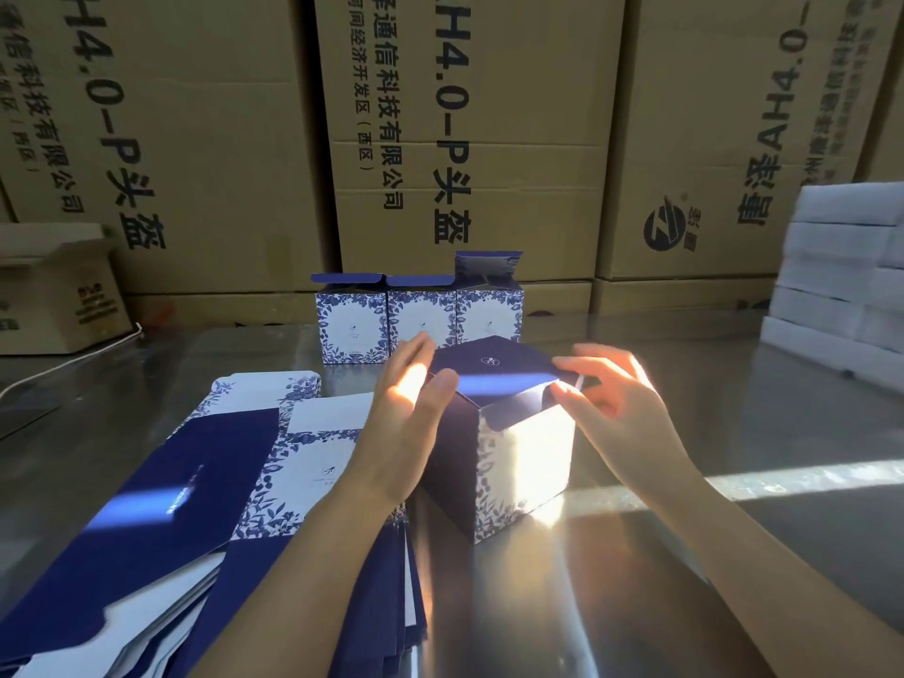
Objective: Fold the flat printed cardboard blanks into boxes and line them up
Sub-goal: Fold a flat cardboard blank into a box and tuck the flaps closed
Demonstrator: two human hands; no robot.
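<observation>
Standing at the frame's centre on the glossy reflective tabletop (pixel 734 555), one blue-and-white floral-printed cardboard box (pixel 523 462) has its dark navy lid (pixel 489 364) half lowered. The left hand (pixel 411 418) lies flat-fingered, grip wide, against the box's left side. The right hand (pixel 611 398) keeps a narrow grip, pinching the lid's edge. Three finished matching boxes (pixel 420 320) line up behind, and smooth flat blanks (pixel 205 482) fan out lower left.

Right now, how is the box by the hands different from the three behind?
The near box stands corner-first; the back boxes face front. The near box's lid is nearly down; the back boxes' lids are open. Left hand and right hand touch the near box, not the back boxes. Same blue leafy print.
</observation>
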